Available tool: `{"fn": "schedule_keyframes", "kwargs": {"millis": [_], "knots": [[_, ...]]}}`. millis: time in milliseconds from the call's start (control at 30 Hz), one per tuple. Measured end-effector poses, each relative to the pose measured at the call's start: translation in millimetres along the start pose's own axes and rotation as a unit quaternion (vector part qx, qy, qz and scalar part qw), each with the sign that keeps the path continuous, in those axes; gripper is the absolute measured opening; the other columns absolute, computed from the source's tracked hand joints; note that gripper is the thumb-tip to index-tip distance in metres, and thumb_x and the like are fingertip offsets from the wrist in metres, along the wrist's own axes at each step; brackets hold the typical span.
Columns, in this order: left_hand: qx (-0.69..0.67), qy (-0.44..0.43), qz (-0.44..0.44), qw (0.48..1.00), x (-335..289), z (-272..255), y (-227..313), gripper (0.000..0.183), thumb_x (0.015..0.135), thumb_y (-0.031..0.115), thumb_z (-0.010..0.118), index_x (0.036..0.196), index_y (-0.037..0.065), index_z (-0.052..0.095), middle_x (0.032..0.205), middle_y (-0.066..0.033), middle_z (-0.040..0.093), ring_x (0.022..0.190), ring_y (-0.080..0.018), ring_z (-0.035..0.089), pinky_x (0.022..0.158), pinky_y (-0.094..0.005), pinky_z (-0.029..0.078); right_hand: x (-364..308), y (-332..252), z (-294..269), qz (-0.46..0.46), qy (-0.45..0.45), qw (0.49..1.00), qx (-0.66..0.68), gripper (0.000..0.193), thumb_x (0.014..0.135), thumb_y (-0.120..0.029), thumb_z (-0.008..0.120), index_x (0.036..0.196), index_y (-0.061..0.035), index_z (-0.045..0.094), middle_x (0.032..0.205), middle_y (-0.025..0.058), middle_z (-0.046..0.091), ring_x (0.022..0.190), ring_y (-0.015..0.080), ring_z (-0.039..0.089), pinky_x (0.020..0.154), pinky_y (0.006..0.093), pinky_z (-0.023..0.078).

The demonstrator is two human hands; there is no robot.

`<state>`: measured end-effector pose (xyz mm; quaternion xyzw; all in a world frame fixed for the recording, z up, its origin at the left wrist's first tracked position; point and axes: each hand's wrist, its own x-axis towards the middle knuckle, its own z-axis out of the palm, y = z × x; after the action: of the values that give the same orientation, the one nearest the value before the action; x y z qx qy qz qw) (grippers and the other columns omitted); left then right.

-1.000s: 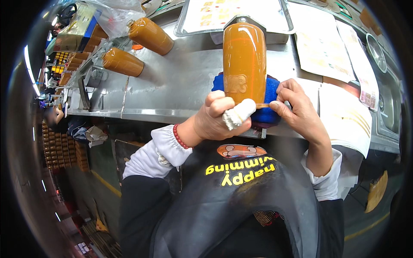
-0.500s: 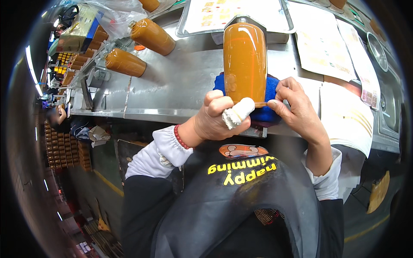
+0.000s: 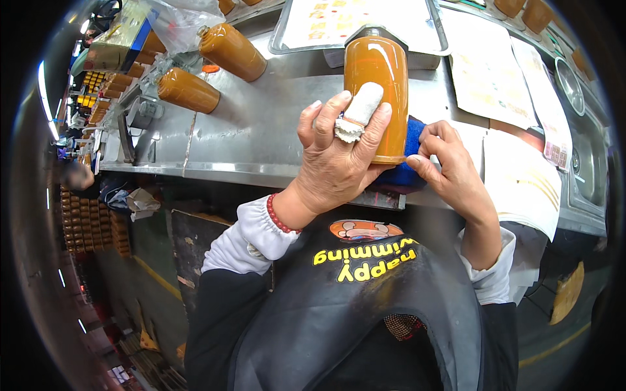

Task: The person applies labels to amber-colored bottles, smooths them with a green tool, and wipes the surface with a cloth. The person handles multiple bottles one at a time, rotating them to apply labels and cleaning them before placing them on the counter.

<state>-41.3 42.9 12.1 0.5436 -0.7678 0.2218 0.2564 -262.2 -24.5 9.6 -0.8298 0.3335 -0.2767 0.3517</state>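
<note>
A glossy orange-brown bottle (image 3: 386,68) lies in front of me, its neck away from me and its base toward me, with a blue cloth (image 3: 413,135) under it. My left hand (image 3: 339,146) rests on the bottle's near left side, fingers spread. One of its fingers wears a white fabric wrap (image 3: 366,104). At the base rim, the thumb of my right hand (image 3: 450,166) touches the edge while its other fingers curl in. What those fingers hold, if anything, is hidden.
Two similar bottles (image 3: 233,52) (image 3: 189,90) lie to the left on the steel table (image 3: 261,124). A tray (image 3: 276,40) with a printed sheet stands beyond the bottle. Papers (image 3: 489,72), a white striped cloth (image 3: 521,179) and a sink (image 3: 590,159) are at the right.
My left hand has opened from a curled grip near the base and moved up onto the bottle's side, fingers spread. The right hand stays at the base rim.
</note>
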Motion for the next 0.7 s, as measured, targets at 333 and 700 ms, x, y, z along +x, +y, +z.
{"fn": "schedule_keyframes", "kwargs": {"millis": [333, 700], "knots": [[-0.134, -0.005, -0.097, 0.986, -36, 13, -16, 0.081, 0.092, 0.056, 0.063, 0.145, -0.003, 0.049, 0.137, -0.0185, 0.058, 0.133, -0.0389, 0.042, 0.115, -0.0564, 0.02, 4, -9, 0, 0.015, -0.011, 1.0, -0.012, 0.024, 0.09, -0.016, 0.073, 0.084, -0.0003, 0.055, 0.099, 0.0121, 0.05, 0.097, 0.0282, 0.053, 0.087, 0.0366, 0.045], [-0.349, -0.033, -0.164, 0.922, -24, 6, -17, 0.089, 0.096, 0.053, 0.061, 0.15, -0.011, 0.033, 0.146, -0.0282, 0.046, 0.139, -0.0452, 0.033, 0.119, -0.0535, 0.018, -4, -14, 17, -0.039, 0.069, 0.997, -0.013, 0.024, 0.08, -0.011, 0.08, 0.084, -0.0031, 0.059, 0.107, 0.0142, 0.053, 0.105, 0.0336, 0.052, 0.092, 0.0429, 0.044]]}}
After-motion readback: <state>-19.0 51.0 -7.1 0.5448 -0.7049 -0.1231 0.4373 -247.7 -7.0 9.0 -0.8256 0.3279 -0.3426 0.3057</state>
